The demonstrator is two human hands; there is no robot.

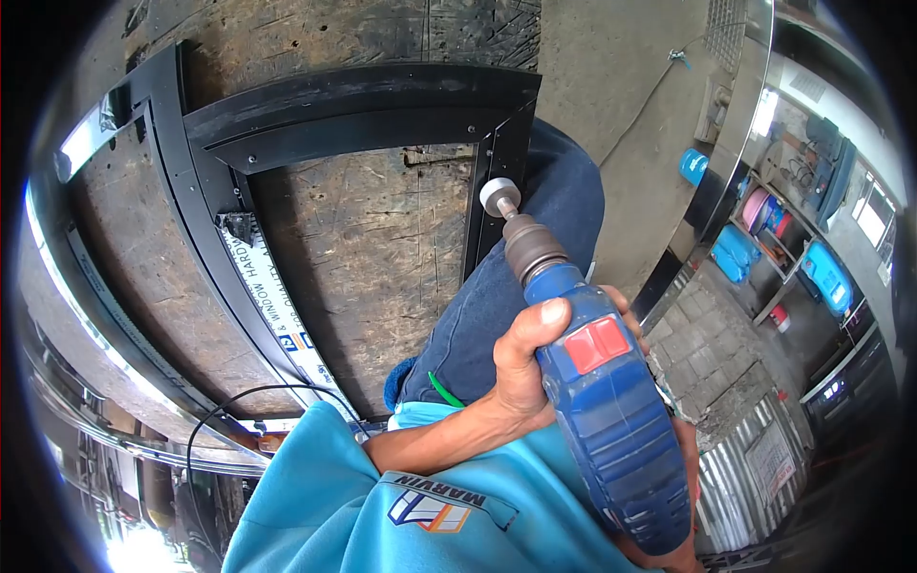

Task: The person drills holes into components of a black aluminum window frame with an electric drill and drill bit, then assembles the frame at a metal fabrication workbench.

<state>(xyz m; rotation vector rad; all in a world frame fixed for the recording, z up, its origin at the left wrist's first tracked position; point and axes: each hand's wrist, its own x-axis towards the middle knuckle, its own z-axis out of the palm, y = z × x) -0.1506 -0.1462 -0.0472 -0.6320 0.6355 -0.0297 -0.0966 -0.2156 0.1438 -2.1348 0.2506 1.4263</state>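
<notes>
A blue power drill (621, 420) with a red patch points up and left over the black metal frame (353, 115). My left hand (530, 358) wraps round the front of its body, thumb on top. My right hand (686, 468) is mostly hidden behind the rear of the drill; the visible parts are closed on it. A round white-rimmed cutter (500, 197) in the chuck sits at the frame's right bar, near the corner. Whether it touches the metal, I cannot tell.
The frame lies on a scarred wooden table (373, 229), with a printed label strip (272, 301) on one bar. My bent leg (554, 201) is beside the frame's right bar. A black cable (196, 420) loops at lower left. Shelves (778, 229) with blue containers stand at right.
</notes>
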